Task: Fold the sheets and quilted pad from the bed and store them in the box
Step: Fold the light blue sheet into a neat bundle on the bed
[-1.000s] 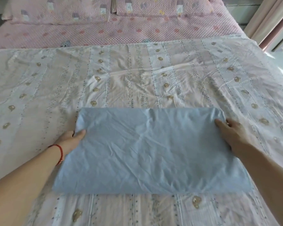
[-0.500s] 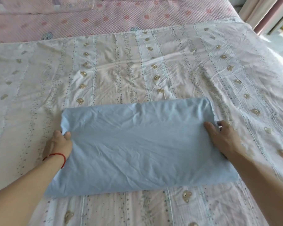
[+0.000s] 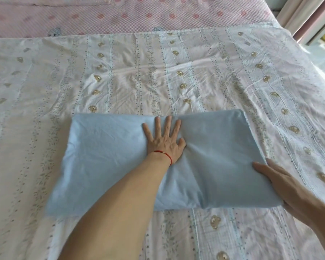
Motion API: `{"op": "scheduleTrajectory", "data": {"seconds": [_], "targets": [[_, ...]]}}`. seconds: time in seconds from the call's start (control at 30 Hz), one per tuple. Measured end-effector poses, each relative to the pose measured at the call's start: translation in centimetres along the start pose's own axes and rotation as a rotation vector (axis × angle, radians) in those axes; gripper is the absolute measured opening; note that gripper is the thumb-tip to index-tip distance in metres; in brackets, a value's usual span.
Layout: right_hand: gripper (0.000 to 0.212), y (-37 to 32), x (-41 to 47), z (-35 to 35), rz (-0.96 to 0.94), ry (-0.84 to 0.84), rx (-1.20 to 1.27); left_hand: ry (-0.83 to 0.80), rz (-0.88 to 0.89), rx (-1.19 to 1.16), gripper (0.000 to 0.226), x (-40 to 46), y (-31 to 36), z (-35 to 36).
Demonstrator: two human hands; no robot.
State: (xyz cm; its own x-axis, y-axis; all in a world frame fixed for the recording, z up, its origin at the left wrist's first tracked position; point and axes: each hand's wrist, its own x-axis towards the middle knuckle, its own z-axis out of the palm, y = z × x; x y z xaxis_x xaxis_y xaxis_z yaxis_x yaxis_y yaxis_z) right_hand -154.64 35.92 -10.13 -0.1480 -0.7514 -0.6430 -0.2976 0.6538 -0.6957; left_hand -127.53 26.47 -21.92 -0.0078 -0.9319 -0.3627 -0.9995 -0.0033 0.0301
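1. The blue sheet (image 3: 105, 162) is already folded down to a thick rectangle and lies on top of the bear sheet (image 3: 176, 76), near my edge of the bed.
2. My left hand (image 3: 164, 141) lies flat across the middle of the blue sheet, fingers straight and spread, pressing a dent there. It grips nothing.
3. My right hand (image 3: 281, 179) is at the blue sheet's right end: thumb on top, fingers tucked under the edge, so it has that end pinched and a little raised.
4. I judge this to be one more fold, right half over left, with my left hand marking the crease line. That fold is not yet made.
5. Left to do, as far as I can see: the bear sheet is spread out full and unfolded, and the pink pad (image 3: 158, 15) beyond it lies flat on the bed.
6. No box is in view, so I cannot tell whether anything is stored yet. The blue sheet certainly is not.
7. Overall I'd call it early: one piece nearly folded, two untouched, storing all ahead.
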Motion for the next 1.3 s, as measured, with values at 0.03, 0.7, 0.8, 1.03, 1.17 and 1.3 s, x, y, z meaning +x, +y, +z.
{"op": "scheduleTrajectory", "data": {"seconds": [0.03, 0.7, 0.8, 1.03, 1.17, 1.3], "targets": [[0.012, -0.9, -1.3, 0.4, -0.033, -0.012, 0.041, 0.027, 0.014, -0.003, 0.066, -0.8, -0.4, -0.5], [0.02, -15.8, -12.7, 24.5, -0.675, -0.311, -0.532, -0.142, -0.348, -2.073, 0.039, -19.1, -18.8, -9.8], [0.032, -13.2, -12.2, 32.3, -0.634, -0.432, -0.697, -0.203, -0.516, -2.045, 0.063, -18.5, -24.9, -8.5], [0.047, -5.8, -7.8, 30.6, -0.733, 0.02, -0.692, 0.132, -0.586, -1.038, 0.041, -17.0, -24.1, -3.9], [0.073, -3.6, -2.8, 28.2, -0.498, -0.119, -0.833, 0.202, -0.63, -0.674, 0.038, -15.9, -23.1, -2.3], [0.076, -1.0, 0.1, 28.3, -0.566, -0.172, -0.655, 0.183, -0.769, -0.621, 0.04, -14.1, -22.3, -0.2]]}}
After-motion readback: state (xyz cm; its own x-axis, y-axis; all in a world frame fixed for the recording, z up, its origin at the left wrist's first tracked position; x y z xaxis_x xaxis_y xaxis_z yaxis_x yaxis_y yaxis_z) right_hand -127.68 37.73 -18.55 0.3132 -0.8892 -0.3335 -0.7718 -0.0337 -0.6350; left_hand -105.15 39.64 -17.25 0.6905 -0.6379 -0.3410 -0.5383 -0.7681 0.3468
